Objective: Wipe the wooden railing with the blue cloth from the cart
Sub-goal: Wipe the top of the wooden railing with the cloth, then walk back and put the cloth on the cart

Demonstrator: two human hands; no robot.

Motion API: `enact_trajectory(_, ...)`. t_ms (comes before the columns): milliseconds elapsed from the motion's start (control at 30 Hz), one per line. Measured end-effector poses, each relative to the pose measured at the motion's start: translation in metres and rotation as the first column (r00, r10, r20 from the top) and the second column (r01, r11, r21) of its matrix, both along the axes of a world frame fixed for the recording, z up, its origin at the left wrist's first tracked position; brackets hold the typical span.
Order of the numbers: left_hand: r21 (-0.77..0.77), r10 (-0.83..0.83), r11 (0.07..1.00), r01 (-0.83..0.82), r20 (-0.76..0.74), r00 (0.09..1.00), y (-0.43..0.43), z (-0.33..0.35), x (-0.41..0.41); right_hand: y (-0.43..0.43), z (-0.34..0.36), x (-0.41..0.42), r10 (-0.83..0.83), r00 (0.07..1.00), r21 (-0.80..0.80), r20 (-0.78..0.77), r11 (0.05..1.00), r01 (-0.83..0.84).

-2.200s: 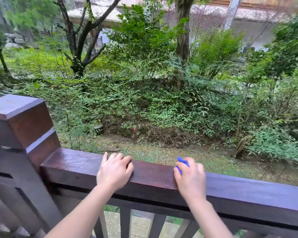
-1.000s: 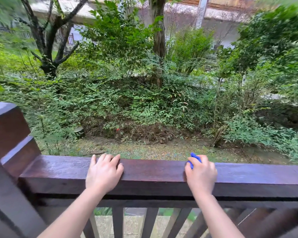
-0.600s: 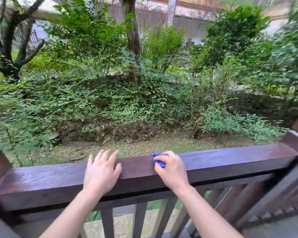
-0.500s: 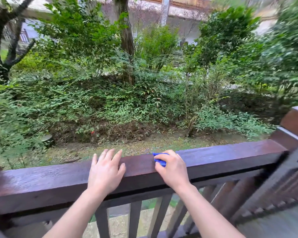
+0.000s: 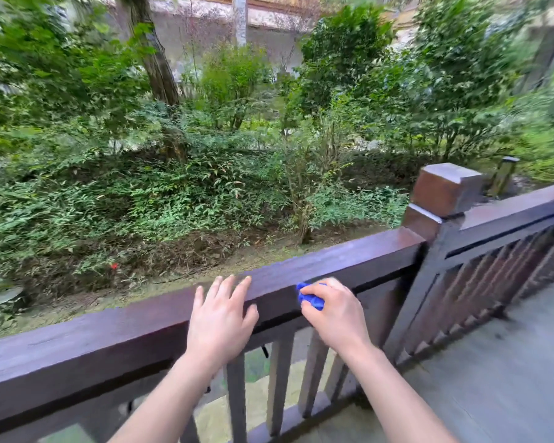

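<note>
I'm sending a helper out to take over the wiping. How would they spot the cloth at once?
Find the dark wooden railing facing the garden, and follow its top rail towards the square post. Short of it, the right hand presses a bunched blue cloth on the rail. It is the only bright blue thing among brown wood and green plants.

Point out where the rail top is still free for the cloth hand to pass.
Free: the top rail between the right hand, bunched on the blue cloth, and the corner post; also the long stretch left of the left hand. Crowded: the short gap between the hands.
</note>
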State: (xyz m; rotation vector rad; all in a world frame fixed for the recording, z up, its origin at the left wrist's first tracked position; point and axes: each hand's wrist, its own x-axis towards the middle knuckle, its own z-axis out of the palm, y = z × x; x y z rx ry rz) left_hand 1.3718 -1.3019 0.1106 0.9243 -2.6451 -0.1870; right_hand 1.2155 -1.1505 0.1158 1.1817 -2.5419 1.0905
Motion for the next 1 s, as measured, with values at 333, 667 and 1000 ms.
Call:
enact_trajectory(333,-0.067,-0.209,0.975,0.21,0.022,0.978,0.112,0.001,-0.13,0.14,0.004,-0.093,-0.176,0.984,0.006,-0.009,0.984,0.176)
enact_trajectory(667,-0.116,-0.45,0.882,0.456,0.079,0.89,0.198,-0.001,-0.236,0.248,-0.009,-0.149,-0.398,0.916,0.0,0.044,0.917,0.399)
enact_trajectory(1000,-0.084,-0.682,0.721,0.688,0.091,0.726,0.268,-0.012,-0.38,0.331,-0.016,-0.233,-0.634,0.77,0.041,0.068,0.773,0.633)
